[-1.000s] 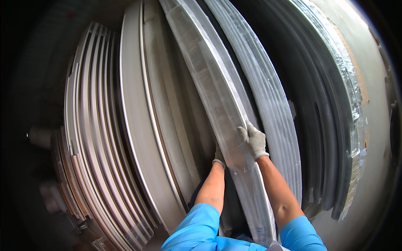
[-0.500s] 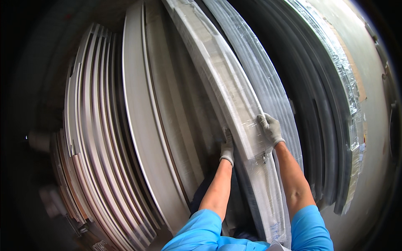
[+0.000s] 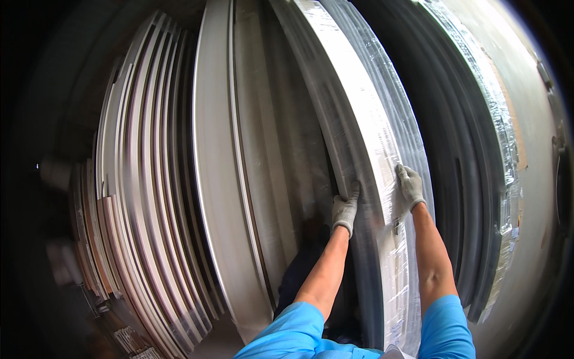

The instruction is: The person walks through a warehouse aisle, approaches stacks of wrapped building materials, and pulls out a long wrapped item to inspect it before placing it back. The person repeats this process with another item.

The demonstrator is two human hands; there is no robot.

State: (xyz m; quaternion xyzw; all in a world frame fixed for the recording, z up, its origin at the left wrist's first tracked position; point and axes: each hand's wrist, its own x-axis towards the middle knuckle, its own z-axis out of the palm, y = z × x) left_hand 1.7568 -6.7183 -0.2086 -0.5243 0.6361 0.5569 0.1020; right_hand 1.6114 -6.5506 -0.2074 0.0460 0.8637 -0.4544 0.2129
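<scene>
A long pale panel or bundle in clear plastic film (image 3: 373,137) stands on its narrow edge in front of me, running away from my body. On its left side lies my left hand (image 3: 345,209) in a light grey glove, thumb raised and fingers partly hidden against the film. My right hand (image 3: 411,186), gloved alike, curls over the right edge of the same bundle, a little farther forward. Between them the two hands hold it. Just right of it, close by my right hand, leans another film-wrapped bundle (image 3: 394,90).
To the left stand a wide pale panel (image 3: 215,149) and a row of narrow upright panels (image 3: 140,179). Dark wrapped lengths (image 3: 460,167) with shiny film on their outer edge stand to the right, beside the grey floor (image 3: 532,197).
The wrapped bundle and both hands sit farther right in the picture, and more of the bundle's left side shows. The whole view has shifted somewhat too. Both hands remain on the bundle.
</scene>
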